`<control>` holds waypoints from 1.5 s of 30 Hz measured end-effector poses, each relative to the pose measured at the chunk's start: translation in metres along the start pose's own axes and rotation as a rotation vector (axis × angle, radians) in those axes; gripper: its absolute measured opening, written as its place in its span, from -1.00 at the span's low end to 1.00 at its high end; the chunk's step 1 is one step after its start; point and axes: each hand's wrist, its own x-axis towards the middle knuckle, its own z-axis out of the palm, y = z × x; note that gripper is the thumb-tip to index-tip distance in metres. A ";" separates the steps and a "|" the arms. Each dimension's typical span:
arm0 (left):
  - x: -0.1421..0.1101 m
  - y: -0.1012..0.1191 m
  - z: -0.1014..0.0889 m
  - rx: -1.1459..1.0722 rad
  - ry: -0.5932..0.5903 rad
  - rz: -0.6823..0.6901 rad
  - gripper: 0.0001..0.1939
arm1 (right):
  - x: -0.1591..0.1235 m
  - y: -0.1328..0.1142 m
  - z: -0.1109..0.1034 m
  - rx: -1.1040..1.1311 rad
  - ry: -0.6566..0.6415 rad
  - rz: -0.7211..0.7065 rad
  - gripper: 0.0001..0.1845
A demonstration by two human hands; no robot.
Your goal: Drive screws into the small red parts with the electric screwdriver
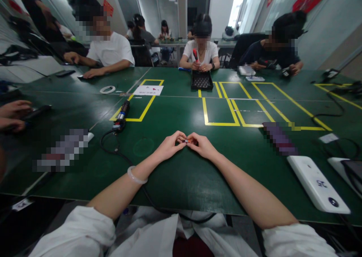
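Small part, pinched between fingertips of left hand and right hand, over the near half of the green table. Too small and too covered to identify. Held with both hands curled, thumb tips meeting at it, likely for want of surface for any fuller grip; pinched from two sides, presumably, for finer control. Kept central, in front of the body, perhaps for steadiness and a straight view down. To the left, black tool lying across yellow tape, maybe set aside to leave working room; from it, cable trailing beneath left forearm. To the right, well apart, white device, seemingly out of the way.
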 end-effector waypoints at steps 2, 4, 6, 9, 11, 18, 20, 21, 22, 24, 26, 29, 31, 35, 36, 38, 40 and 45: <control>0.000 0.001 -0.001 0.055 0.003 0.017 -0.79 | 0.000 0.001 0.000 0.001 0.003 0.003 -0.85; -0.001 0.002 -0.001 0.095 0.001 0.029 -0.80 | 0.000 0.002 0.001 0.010 0.003 -0.001 -0.85; -0.001 0.002 -0.002 0.114 0.005 0.040 -0.81 | 0.000 0.002 0.001 0.020 0.003 -0.004 -0.85; -0.001 0.003 -0.002 0.126 0.024 0.054 -0.82 | 0.000 -0.001 -0.001 0.026 0.005 -0.009 -0.84; -0.001 0.004 -0.002 0.130 0.037 0.064 -0.82 | 0.000 -0.002 -0.002 0.029 0.012 -0.014 -0.83; -0.001 0.006 -0.003 0.156 0.036 0.065 -0.80 | 0.000 -0.001 -0.001 0.057 0.000 0.016 -0.80; -0.001 0.007 -0.002 0.158 0.029 0.062 -0.79 | 0.000 0.000 -0.001 0.065 -0.005 0.032 -0.78; -0.001 0.007 -0.002 0.159 0.029 0.064 -0.79 | 0.000 -0.001 -0.001 0.070 -0.007 0.036 -0.77; -0.001 0.007 -0.002 0.160 0.029 0.069 -0.79 | 0.001 -0.001 -0.001 0.075 -0.008 0.038 -0.77; -0.001 0.007 -0.002 0.161 0.029 0.081 -0.79 | 0.001 -0.001 -0.002 0.084 -0.007 0.041 -0.76; -0.002 0.007 -0.002 0.167 0.031 0.095 -0.80 | 0.001 -0.002 -0.002 0.094 -0.005 0.049 -0.75; -0.002 0.007 -0.002 0.188 0.029 0.114 -0.80 | 0.001 -0.002 -0.003 0.106 -0.003 0.062 -0.74; -0.002 0.007 -0.003 0.206 0.022 0.116 -0.81 | 0.000 -0.001 -0.003 0.107 -0.008 0.067 -0.72; -0.003 0.007 -0.002 0.232 0.021 0.101 -0.80 | 0.000 0.001 -0.002 0.120 -0.005 0.070 -0.69; -0.003 0.006 -0.002 0.236 0.021 0.098 -0.80 | 0.000 0.002 -0.002 0.131 0.003 0.067 -0.69; -0.003 0.005 -0.002 0.243 0.017 0.094 -0.80 | 0.000 0.003 -0.002 0.149 0.010 0.056 -0.70; -0.003 0.004 -0.002 0.250 0.011 0.091 -0.80 | 0.000 0.003 -0.002 0.147 0.004 0.044 -0.72; -0.003 0.005 -0.002 0.256 0.016 0.095 -0.79 | 0.001 0.002 -0.002 0.113 -0.012 0.055 -0.75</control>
